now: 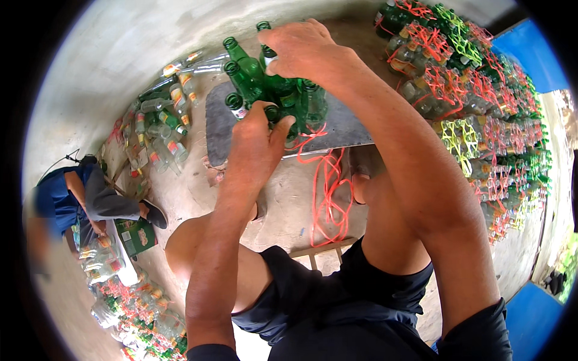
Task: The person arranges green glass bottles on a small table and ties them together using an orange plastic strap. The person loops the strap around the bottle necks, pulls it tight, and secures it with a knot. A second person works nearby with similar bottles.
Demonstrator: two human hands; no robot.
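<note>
A tight cluster of green glass bottles (245,83) stands upright on a low dark grey board (220,133) in front of me. My left hand (257,129) is closed round the neck of a green bottle at the cluster's near side. At the far right side, my right hand (306,50) grips another green bottle (263,26), whose mouth shows beyond my fingers. A red plastic string (312,133) lies by the base of the bottles and hangs over the board's near edge in a loose tangle (330,204).
Bottle bundles (430,90) tied with red and yellow string are stacked high at right. Loose bottles (171,123) lie on the floor at left. A seated person (90,195) is at far left, near a green box (136,233) and more tied bottles (150,307).
</note>
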